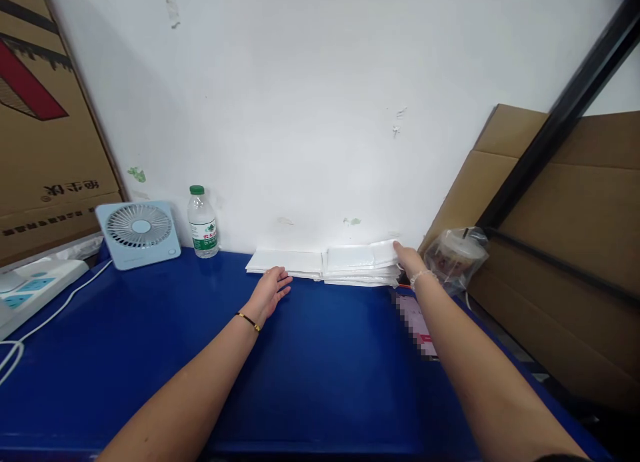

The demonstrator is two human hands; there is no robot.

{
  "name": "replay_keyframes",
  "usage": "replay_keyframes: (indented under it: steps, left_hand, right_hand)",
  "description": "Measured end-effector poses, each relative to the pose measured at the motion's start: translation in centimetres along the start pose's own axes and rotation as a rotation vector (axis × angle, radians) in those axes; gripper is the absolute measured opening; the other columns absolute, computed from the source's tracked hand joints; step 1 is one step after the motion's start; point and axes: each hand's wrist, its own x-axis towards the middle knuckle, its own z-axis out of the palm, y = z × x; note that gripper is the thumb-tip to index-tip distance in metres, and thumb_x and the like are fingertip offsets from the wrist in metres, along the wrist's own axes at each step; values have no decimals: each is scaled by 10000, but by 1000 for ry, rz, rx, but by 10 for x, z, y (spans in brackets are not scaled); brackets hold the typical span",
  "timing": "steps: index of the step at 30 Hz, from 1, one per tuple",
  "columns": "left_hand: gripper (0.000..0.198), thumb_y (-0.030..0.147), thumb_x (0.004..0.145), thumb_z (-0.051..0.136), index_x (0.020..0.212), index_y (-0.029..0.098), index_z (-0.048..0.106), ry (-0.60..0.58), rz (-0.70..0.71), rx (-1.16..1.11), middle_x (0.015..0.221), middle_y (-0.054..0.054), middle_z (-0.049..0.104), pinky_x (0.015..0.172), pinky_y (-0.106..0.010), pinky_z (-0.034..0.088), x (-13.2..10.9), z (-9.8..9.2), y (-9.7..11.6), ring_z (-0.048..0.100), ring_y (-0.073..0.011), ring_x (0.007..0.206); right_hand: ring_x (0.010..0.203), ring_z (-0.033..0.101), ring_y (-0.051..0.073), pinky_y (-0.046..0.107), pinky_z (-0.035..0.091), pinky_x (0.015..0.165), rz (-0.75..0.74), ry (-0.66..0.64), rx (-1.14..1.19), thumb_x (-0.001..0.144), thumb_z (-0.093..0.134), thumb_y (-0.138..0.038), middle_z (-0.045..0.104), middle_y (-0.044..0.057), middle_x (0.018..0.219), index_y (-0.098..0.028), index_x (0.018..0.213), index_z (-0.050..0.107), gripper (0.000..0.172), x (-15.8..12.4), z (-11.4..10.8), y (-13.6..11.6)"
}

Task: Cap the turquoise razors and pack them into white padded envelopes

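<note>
Two low stacks of flat white pieces, like paper or thin packets, lie side by side against the wall. My left hand [270,292] is at the front edge of the left stack [287,260], its fingers apart and holding nothing; whether the fingertips touch the edge I cannot tell. On the right stack [357,277], the top layer is a shiny white packet [385,251] with its right end raised a little. My right hand [409,259] pinches that end, thumb on top, the other fingers mostly hidden.
On the blue table [320,382] are a light-blue fan [141,232], a water bottle [203,225] and a power strip [37,289] with a white cable. To the right are a bagged drink cup [457,252], a partly pixelated phone-like screen [415,322] and cardboard [565,262].
</note>
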Motion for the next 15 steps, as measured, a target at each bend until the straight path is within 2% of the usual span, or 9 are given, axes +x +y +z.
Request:
replay_keyframes:
  steps: [2,4,6,7,8,10,11,13,15]
  left_hand:
    - [144,277,816,547,924,193,505,1,-49,-47,1066,-82,573,732,-288,513,2,0,-2,631,-176,923]
    - [129,253,819,534,926,187,504,1,-77,-86,1090,-97,571,734,-292,517,4,-2,-3,634,-178,916]
    - [132,233,814,530,932,183,500,-1,-98,-118,1117,-111,570,736,-294,520,8,-4,-3,637,-185,919]
    - [138,226,810,531,936,183,498,-2,-107,-132,1125,-114,572,734,-295,522,10,-5,-4,640,-188,918]
    - [144,219,804,534,939,184,496,-5,-117,-145,1126,-115,576,731,-296,524,12,-6,-4,643,-191,914]
    - [151,203,793,538,936,186,495,-15,-134,-176,1109,-113,590,716,-294,528,15,-8,-4,652,-194,896]
    - [145,193,787,538,924,185,495,-16,-145,-194,1090,-110,599,705,-290,529,16,-9,-4,657,-193,881]
    - [118,173,778,533,888,177,491,-13,-167,-221,1046,-107,613,683,-275,529,15,-9,-3,664,-187,852]
    - [87,161,775,525,851,169,483,-8,-188,-230,1012,-109,620,670,-265,526,12,-8,-2,666,-182,835]
  right_hand:
    - [1078,516,349,439,421,852,26,58,-85,858,448,-403,580,265,1010,-51,896,602,386,1,5,10]
    - [1230,362,393,497,339,936,4,160,-174,829,480,-411,447,288,1248,-41,1060,578,447,-2,11,12]
    - [1278,284,389,517,288,970,-155,283,-297,813,494,-427,348,247,1361,-80,1207,507,526,-12,24,5]
    - [1272,295,372,514,270,983,-311,326,-378,815,491,-423,366,218,1363,-106,1240,488,530,-20,33,-1]
    - [1244,345,337,491,268,994,-477,286,-425,827,474,-406,422,188,1330,-131,1232,500,491,-29,46,-7]
    - [1195,414,272,424,282,1000,-804,42,-483,843,450,-369,527,134,1248,-165,1199,534,419,-51,78,-22]
    - [1207,403,268,422,265,1010,-940,-67,-527,824,483,-367,541,118,1244,-177,1218,524,440,-63,95,-28]
    - [1254,345,283,443,191,1043,-1097,-121,-623,777,546,-308,548,126,1243,-152,1231,515,481,-83,129,-40]
    - [1198,409,275,427,204,1032,-1104,-102,-709,789,516,-187,622,146,1104,-113,1100,592,329,-96,154,-49]
